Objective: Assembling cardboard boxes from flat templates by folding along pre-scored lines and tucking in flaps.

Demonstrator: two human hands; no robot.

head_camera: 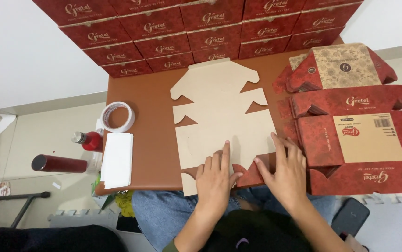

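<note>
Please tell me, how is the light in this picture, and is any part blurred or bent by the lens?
In the head view the light is soft and even, with only faint shadows under the left hand and right hand on the flat cardboard sheet; no strong glare on the brown table; the hands look slightly soft, the stacked red boxes lean outward near the edges from wide-lens distortion.

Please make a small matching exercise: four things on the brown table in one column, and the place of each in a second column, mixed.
1. flat beige cardboard box blank
2. white roll of tape
3. stack of white paper sheets
4. pile of flat red printed cartons

a. right side of the table
b. under both hands
c. near the left front edge
d. just behind the sheets

Pairs: 1-b, 2-d, 3-c, 4-a
</note>
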